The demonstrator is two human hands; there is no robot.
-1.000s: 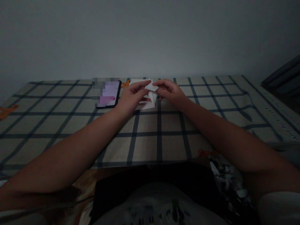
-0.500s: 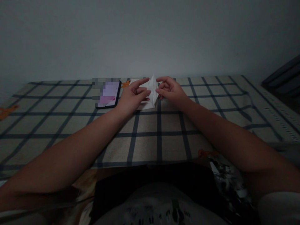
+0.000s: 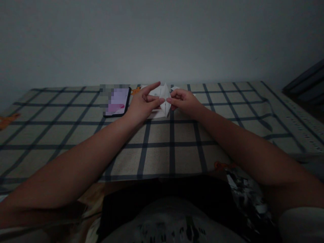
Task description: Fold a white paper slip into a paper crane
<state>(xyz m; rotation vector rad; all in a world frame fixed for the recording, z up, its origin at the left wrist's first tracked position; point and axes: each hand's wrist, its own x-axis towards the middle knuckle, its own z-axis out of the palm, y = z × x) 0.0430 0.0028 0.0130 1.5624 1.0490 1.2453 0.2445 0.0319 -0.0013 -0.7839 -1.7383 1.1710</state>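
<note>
"Lying on the left of the cloth, is a phone (image 3: 117,103) to be seen?"

"Yes, it is laid flat with its screen lit; part of it is hidden by blocky blur."

"And next to it?"

"The left hand (image 3: 143,103) is placed just beside the phone. A folded paper (image 3: 165,109) is pinched at its left side by the thumb and curled fingers, while the index finger is held out straight."

"Is anything laid under that?"

"A white sheet (image 3: 157,115), partly covered by the left hand, is spread on the cloth. The folded paper is held at the middle of the far part of the table, its pointed end directed toward the wall."

"How is its right side gripped?"

"It is pinched narrowly by the right hand (image 3: 186,101), with the two thumb tips brought close together. Beyond that hand, a small white piece (image 3: 175,88) is partly seen."

"What of the surface and the room?"

"The table is covered by a checked cloth (image 3: 157,158). An orange figure (image 3: 8,121) is shown at its left, and lettering (image 3: 303,130) is printed at its right. A pale wall (image 3: 162,44) is set behind, and a dark striped object (image 3: 307,81) is cut off by the right edge. The whole scene is dimly lit."
</note>
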